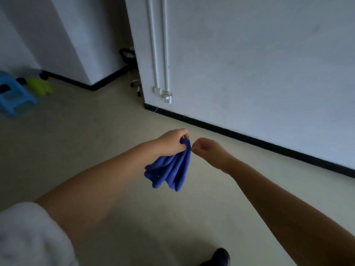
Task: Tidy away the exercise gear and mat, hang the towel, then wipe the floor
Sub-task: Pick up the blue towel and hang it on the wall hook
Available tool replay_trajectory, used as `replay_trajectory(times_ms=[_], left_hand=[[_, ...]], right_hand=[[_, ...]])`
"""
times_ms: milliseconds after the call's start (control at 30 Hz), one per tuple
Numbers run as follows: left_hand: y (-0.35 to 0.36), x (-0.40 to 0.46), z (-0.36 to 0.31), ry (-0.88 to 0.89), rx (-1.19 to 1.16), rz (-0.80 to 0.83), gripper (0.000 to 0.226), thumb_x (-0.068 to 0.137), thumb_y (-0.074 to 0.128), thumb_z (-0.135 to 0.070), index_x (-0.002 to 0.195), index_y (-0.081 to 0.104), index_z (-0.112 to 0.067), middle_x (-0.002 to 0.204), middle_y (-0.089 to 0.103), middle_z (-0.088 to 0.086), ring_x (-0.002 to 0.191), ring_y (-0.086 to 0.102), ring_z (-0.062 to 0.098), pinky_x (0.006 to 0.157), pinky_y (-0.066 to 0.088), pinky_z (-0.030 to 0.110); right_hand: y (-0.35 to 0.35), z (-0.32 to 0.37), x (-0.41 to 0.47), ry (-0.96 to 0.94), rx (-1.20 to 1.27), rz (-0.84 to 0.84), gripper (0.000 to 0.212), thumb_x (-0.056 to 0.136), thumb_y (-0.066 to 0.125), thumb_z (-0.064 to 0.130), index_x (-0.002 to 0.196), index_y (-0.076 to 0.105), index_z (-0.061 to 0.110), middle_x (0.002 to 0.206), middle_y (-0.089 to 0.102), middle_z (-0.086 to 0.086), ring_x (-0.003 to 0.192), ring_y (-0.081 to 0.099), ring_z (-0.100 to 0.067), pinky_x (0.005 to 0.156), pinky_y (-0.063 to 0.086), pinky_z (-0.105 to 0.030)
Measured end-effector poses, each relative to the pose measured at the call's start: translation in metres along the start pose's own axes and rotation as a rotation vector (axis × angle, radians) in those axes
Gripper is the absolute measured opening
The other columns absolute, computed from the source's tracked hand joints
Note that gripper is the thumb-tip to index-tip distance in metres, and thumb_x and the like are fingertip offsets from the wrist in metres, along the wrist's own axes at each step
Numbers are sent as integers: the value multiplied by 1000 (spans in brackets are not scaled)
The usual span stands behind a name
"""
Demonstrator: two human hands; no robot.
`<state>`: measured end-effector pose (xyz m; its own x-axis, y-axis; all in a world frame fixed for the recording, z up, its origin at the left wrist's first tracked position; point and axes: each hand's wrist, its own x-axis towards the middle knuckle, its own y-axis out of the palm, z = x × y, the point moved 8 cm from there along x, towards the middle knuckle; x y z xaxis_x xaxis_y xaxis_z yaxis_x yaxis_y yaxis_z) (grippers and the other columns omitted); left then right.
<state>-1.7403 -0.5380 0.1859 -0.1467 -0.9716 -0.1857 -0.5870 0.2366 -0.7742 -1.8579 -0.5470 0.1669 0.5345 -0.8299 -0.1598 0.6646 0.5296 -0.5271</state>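
Above the pale floor (80, 143), roughly midway between the camera and the black skirting board (249, 138) of the white wall (259, 64), a blue cloth (169, 169) hangs bunched in folds. Its top end is gathered in the left hand (172, 142), whose fingers are curled around the fabric and grip it; the rest of the cloth droops below that hand, clear of the floor. Just to the right of the cloth's top, the right hand (206, 149) has its fingers curled inward, with the fingertips at the edge of the fabric; whether they actually pinch the cloth cannot be told. Both bare forearms reach forward, and a white sleeve (28, 233) shows at the near left, well below the cloth. A dark shoe (221, 256) stands on the floor below the cloth, at the bottom edge of the view. Far to the left of the cloth, near the wall, sits a blue plastic stool (13, 95) with a lime-green object (39, 85) just beside it. Two white pipes (159, 45) run down the wall above the cloth.
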Motion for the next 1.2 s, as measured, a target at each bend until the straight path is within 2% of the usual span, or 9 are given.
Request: replay_trajectory(times_ms=[67, 167, 300, 467, 567, 633, 767, 900, 1200], left_hand=[[24, 11, -43, 100, 28, 106, 14, 84, 52, -3, 89, 52, -16, 91, 58, 4, 82, 52, 19, 72, 42, 29], [62, 16, -121, 275, 65, 177, 15, 82, 54, -1, 85, 52, -16, 85, 56, 3, 77, 48, 17, 63, 37, 23], [114, 12, -223, 424, 47, 230, 10, 84, 56, -7, 87, 51, -15, 85, 56, -1, 78, 50, 16, 61, 38, 20], [188, -17, -353, 603, 33, 317, 14, 86, 56, -13, 78, 46, -19, 77, 50, -5, 71, 46, 13, 57, 34, 21], [243, -44, -432, 678, 4, 393, 13, 87, 60, -21, 81, 50, -15, 80, 53, -2, 73, 48, 15, 61, 37, 23], [277, -64, -486, 703, -31, 441, 17, 86, 63, -25, 88, 56, -10, 86, 57, 2, 76, 52, 16, 65, 40, 26], [334, -103, -598, 791, -8, 543, 23, 85, 66, -26, 97, 60, -8, 94, 62, 5, 82, 57, 17, 68, 45, 26], [376, -129, -691, 877, 66, 598, 17, 89, 62, -28, 96, 60, -12, 92, 61, 2, 84, 58, 17, 73, 47, 28], [464, -115, -860, 1050, 63, 614, 26, 97, 50, -28, 84, 59, -7, 75, 56, 1, 67, 50, 11, 62, 39, 22]], right_hand=[[-31, -18, -33, 84, 53, -105, 6, 90, 60, 22, 88, 57, 18, 84, 59, 6, 74, 52, -8, 62, 40, -19], [-76, -39, -92, 156, 116, -210, 13, 91, 61, 19, 103, 56, 16, 96, 63, 4, 87, 57, -9, 77, 44, -24], [-139, -71, -184, 262, 85, -397, 6, 92, 57, 20, 91, 57, 13, 77, 56, 6, 71, 49, -10, 65, 39, -22], [-213, -107, -321, 362, 160, -615, 6, 92, 53, 15, 86, 54, 14, 79, 56, 0, 78, 54, -15, 79, 52, -35], [-262, -121, -420, 415, 62, -773, 14, 91, 51, 17, 77, 53, 18, 69, 55, 5, 64, 48, -11, 60, 42, -23], [-295, -133, -488, 447, -20, -872, 14, 91, 52, 20, 77, 54, 21, 70, 56, 6, 64, 47, -11, 58, 38, -21], [-351, -154, -605, 522, -188, -1004, 9, 92, 52, 25, 92, 57, 18, 81, 60, 3, 71, 52, -13, 58, 39, -23], [-400, -165, -695, 558, -296, -1143, 16, 94, 51, 29, 101, 59, 17, 92, 64, -1, 83, 59, -20, 72, 48, -31], [-523, -218, -823, 680, -560, -1204, 20, 95, 49, 32, 103, 65, 22, 99, 66, 2, 89, 59, -18, 77, 50, -33]])
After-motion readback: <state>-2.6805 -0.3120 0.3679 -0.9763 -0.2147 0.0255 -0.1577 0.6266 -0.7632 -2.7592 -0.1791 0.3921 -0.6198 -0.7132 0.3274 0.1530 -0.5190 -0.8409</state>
